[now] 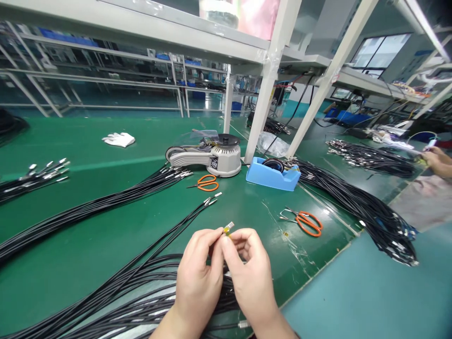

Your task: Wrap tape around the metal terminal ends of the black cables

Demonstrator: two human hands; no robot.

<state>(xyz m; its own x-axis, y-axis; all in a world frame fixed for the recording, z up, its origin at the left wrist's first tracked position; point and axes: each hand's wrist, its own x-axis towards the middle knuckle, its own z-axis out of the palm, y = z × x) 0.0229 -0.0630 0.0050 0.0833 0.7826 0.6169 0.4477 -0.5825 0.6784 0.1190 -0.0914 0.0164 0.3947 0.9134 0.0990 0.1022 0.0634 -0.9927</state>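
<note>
Both hands meet at the front middle of the green table. My left hand (198,270) is closed in a pinch just below a small silver cable connector (230,225). Yellow tape (226,231) sits around or against the connector's base. Thumb and forefinger of my right hand (251,270) pinch at the same spot, on the tape. The fingers hide most of the held cable. Under and beside the hands lies a bundle of black cables (141,287). Beyond the fingertips, a few separate cables end in silver connectors (210,201).
Farther back stand a grey tape dispenser (226,160) and a blue tape holder (270,178). Orange-handled scissors (207,183) and a second pair (309,223) lie nearby. A white glove (119,139) rests at left. Cable bundles (346,197) lie right; another person's hand (438,160) shows there.
</note>
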